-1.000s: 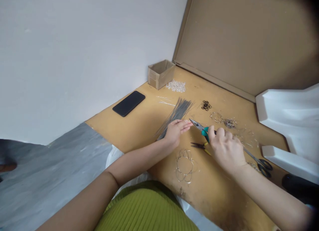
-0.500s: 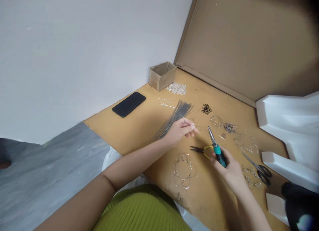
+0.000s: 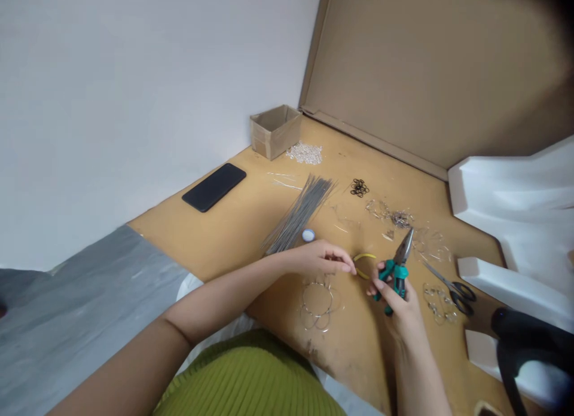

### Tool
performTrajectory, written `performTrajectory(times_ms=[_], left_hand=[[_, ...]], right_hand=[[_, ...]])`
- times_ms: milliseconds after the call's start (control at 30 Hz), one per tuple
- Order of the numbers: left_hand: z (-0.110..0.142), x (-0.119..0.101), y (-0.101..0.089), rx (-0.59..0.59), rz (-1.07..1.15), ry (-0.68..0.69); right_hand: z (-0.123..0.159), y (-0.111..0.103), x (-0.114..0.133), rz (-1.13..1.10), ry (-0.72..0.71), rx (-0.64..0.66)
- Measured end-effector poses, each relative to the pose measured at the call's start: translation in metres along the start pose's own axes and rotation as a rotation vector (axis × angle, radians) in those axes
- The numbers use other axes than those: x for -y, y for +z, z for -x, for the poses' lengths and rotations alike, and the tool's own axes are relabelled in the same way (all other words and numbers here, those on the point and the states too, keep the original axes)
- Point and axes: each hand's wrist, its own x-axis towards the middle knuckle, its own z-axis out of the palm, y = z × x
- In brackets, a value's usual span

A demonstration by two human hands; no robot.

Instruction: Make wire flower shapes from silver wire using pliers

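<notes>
Gripping pliers (image 3: 398,271) — right fingers (image 3: 389,293); left fingers (image 3: 336,266), hold unclear — tan tabletop (image 3: 224,236) against pale wall (image 3: 134,105).

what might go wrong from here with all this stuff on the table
The left hand is close to the wire ring and might brush and bend it.
The right hand holds pliers near the scissors, so it could knock them.
The loose clear bits beside the box may scatter if bumped.

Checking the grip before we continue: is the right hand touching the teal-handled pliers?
Touching. The head view shows the right hand holding the teal-handled pliers, its thumb and fingers against the handles.
</notes>
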Motion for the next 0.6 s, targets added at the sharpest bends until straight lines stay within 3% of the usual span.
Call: performTrajectory(times_ms=[100,200,300,367,467,600], left_hand=[[-0.001,0.001,0.004,0.050,-0.082,0.049],[-0.003,0.000,0.002,-0.066,-0.144,0.128],[-0.004,-0.001,-0.003,-0.219,-0.209,0.157],[-0.005,0.001,-0.005,-0.275,-0.285,0.129],[-0.005,0.006,-0.002,-0.261,-0.516,0.174],[-0.004,0.012,0.004,-0.178,-0.929,0.287]], right_hand=[[0.002,0.000,0.001,0.321,-0.052,-0.027],[0.003,-0.003,-0.001,0.842,-0.111,-0.113],[0.003,-0.003,-0.005,1.164,-0.281,-0.020],[0.004,-0.002,-0.007,1.285,-0.389,0.052],[0.003,-0.001,-0.010,1.402,-0.435,0.023],[0.000,-0.007,-0.009,1.307,-0.472,0.009]])
